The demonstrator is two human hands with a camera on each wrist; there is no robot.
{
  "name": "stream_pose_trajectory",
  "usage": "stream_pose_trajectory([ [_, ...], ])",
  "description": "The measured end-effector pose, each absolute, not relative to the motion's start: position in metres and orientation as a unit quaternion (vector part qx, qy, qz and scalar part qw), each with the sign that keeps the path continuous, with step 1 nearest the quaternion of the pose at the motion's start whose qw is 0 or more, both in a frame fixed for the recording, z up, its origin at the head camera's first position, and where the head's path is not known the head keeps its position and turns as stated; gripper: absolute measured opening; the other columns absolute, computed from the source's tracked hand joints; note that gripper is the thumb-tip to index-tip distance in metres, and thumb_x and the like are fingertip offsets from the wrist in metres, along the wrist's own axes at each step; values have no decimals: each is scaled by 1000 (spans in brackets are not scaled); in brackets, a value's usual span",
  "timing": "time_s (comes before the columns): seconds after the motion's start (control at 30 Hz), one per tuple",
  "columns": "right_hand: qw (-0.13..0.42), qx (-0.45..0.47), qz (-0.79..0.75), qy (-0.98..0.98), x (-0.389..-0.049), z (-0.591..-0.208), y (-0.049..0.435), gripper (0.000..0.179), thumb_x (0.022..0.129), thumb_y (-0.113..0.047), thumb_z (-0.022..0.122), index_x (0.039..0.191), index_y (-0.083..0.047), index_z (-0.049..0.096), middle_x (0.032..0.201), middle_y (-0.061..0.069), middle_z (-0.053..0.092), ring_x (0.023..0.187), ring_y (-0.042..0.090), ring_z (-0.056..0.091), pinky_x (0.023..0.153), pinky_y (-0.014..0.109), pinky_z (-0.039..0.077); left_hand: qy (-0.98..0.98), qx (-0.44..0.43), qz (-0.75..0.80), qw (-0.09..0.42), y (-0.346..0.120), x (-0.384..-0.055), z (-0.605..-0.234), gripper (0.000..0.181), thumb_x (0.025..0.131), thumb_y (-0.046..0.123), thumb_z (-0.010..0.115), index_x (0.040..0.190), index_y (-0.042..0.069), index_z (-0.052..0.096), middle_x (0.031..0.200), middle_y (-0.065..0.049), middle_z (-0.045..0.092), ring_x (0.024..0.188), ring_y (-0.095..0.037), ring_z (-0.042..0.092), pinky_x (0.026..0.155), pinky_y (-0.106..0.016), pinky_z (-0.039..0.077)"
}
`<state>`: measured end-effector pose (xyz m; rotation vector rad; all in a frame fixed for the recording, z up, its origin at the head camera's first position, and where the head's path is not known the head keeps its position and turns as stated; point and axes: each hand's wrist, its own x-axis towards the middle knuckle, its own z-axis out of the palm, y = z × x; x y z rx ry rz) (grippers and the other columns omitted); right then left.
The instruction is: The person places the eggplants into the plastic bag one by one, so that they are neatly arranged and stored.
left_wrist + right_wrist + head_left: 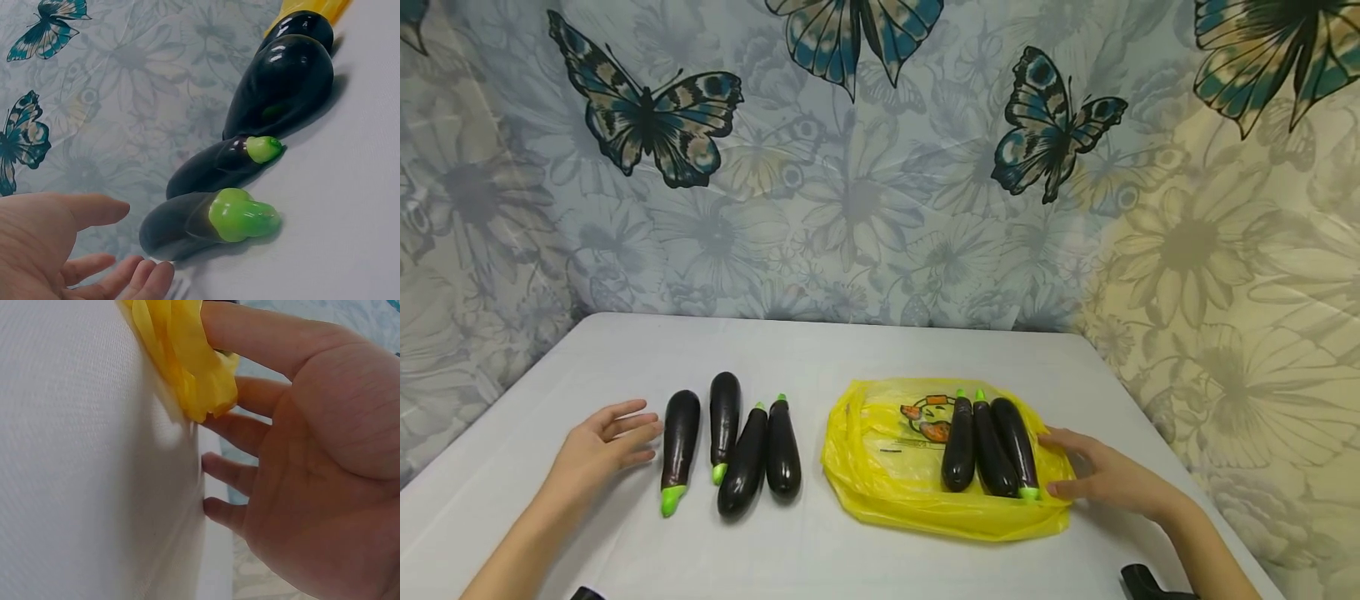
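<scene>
From far away I saw the left hand (604, 443) spread, holding nothing, just beside 1 of 4 dark eggplants (681, 437) on the white table (887, 350). The right hand (1108, 477) was loose — finger and thumb apart, touching the yellow bag (872, 467). 3 more eggplants (992, 446) lay on or in it; I couldn't tell which.

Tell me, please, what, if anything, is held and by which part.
The left hand holds nothing; the right hand touches the yellow plastic bag at its right edge; any grip is unclear.
</scene>
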<state>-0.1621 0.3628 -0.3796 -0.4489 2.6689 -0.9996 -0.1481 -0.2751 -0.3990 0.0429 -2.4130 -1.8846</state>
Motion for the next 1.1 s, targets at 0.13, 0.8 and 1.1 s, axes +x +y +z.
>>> stream_pose_trajectory([
  [0.13, 124, -160, -346, 916, -161, -380, 365, 72, 82, -30, 80, 140, 1, 51, 150, 32, 30, 136, 57, 17, 100, 77, 12, -795, 23, -606, 25, -273, -149, -398, 75, 97, 26, 67, 148, -11, 26, 135, -28, 51, 90, -14, 69, 79, -33, 56],
  [0.8, 133, -152, -343, 917, -160, -382, 366, 72, 83, -31, 80, 141, -1, 51, 152, 30, 29, 137, 56, 15, 100, 77, 13, -789, 2, -614, -21, -272, -151, -399, 77, 95, 25, 69, 151, -6, 26, 141, -34, 40, 96, -1, 63, 82, -36, 56],
  [1.1, 131, -155, -335, 920, -163, -380, 364, 73, 83, -32, 80, 141, 0, 51, 151, 30, 29, 137, 56, 16, 101, 76, 14, -809, -7, -585, -47, -275, -151, -399, 83, 93, 30, 71, 156, 4, 23, 143, -33, 38, 104, -17, 65, 83, -35, 55],
])
